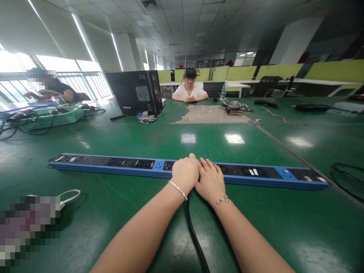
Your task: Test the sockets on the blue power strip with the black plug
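A long blue and black power strip lies sideways across the green table, with rows of sockets facing up. My left hand is closed over its middle. From beneath the two hands a thick black cable runs toward me; its upper end is hidden in my left hand's grasp. My right hand rests on the strip just right of the left one and touches it, its fingers stretched forward. Both hands cover part of the sockets, so what lies under them does not show.
Left of the strip's near side lies a blurred-out device with a white cable. Farther off are a green basket of cables, a black computer case and gloves. Loose black cable lies right. Two people sit beyond.
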Tool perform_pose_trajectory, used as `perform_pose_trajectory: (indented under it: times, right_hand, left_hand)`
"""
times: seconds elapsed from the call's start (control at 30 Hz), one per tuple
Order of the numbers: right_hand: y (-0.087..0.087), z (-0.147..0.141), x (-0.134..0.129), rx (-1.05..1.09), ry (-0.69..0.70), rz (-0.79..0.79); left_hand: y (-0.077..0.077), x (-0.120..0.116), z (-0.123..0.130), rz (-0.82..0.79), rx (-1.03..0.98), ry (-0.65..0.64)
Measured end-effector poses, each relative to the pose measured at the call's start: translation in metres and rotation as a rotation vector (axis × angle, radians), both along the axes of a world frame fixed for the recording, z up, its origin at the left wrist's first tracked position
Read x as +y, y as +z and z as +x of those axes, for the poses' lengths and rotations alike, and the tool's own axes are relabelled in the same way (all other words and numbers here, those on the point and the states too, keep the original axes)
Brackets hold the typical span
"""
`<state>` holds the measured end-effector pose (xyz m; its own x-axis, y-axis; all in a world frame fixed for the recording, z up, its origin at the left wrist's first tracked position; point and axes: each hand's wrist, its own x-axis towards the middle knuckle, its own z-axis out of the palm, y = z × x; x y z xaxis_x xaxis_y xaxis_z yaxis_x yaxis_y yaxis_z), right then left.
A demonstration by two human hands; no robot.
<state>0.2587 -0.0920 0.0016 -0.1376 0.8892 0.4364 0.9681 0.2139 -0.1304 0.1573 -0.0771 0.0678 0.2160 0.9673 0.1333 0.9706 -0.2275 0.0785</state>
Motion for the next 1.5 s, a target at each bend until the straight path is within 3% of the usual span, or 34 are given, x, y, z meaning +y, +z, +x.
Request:
perform_pose_trajectory:
  times: [0.1,0.2,0.3,0.37,0.4,0.47,0.6,0.73,0.87,1.1,1.3,1.5]
  right_hand:
    - [0.000,0.000,0.000,0.011,0.000,0.003]
    - [0.000,0.000,0.000,0.019,0.003,0.002]
    - [0.000,0.000,0.000,0.025,0.000,0.001]
    - [0.000,0.000,0.000,0.025,-0.003,-0.002]
    - [-0.001,0.000,0.001,0.024,-0.002,-0.004]
    - [-0.001,0.000,0.001,0.024,-0.001,-0.007]
    - [-0.001,-0.001,0.002,0.039,-0.002,-0.003]
    - [-0.002,-0.001,0.002,0.046,-0.001,-0.006]
    - [-0.001,0.000,0.001,0.047,0.001,-0.010]
    - [0.000,-0.001,0.000,0.035,-0.007,-0.006]
    - [-0.001,-0.001,0.000,0.027,-0.017,-0.012]
    - [0.000,-0.003,0.000,0.031,-0.020,-0.011]
  left_hand:
    - [0.015,-0.005,0.002,0.010,0.001,0.013]
    - [0.062,-0.010,0.000,0.167,-0.053,0.064]
    - [0.116,-0.007,-0.016,0.271,-0.087,0.011]
    - [0.134,0.000,-0.036,0.254,-0.062,0.026]
    - [0.135,0.005,-0.048,0.220,-0.045,0.041]
    - [0.122,0.014,-0.072,0.089,0.006,0.089]
    - [0.069,0.028,-0.113,-0.120,0.091,0.174]
    - [0.034,0.031,-0.133,-0.172,0.058,0.180]
    - [0.029,0.032,-0.134,-0.197,0.064,0.136]
    - [0.022,0.029,-0.122,-0.132,0.255,0.078]
    - [0.016,0.032,-0.123,-0.221,0.089,0.142]
    - [0.010,0.030,-0.119,-0.195,0.106,0.163]
